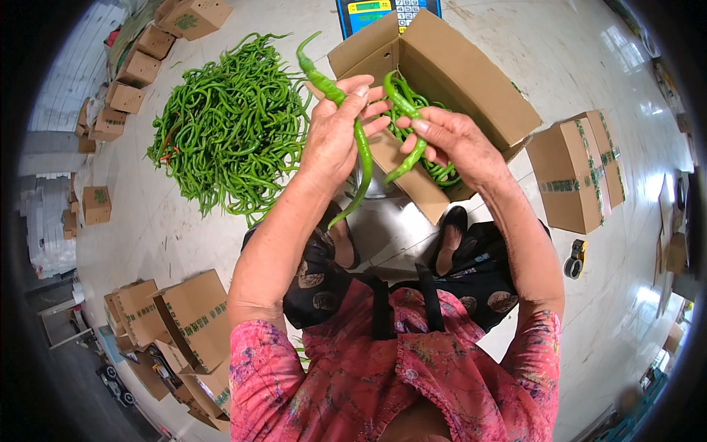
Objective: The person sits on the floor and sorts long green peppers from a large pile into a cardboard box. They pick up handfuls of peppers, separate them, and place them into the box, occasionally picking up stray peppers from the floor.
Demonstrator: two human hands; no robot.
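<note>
My left hand point(338, 124) holds a long green chili pepper point(363, 149), pinned under the thumb, with its stem end pointing up and its tip hanging below the palm. Between the thumb and fingers of my right hand point(450, 138) is a shorter, curved green chili point(411, 157). Both hands are raised over the near left side of an open cardboard box point(464, 72). Green chilies point(442, 174) lie inside that box, partly hidden by my hands. To the left, a large heap of green chilies point(232, 127) is spread on the tiled floor.
A digital scale point(367, 16) with a keypad stands behind the box. Taped cartons point(569, 174) sit at the right, near a tape dispenser point(575, 259). Empty cartons point(193, 315) are stacked at lower left, and several small boxes point(124, 96) line the upper left.
</note>
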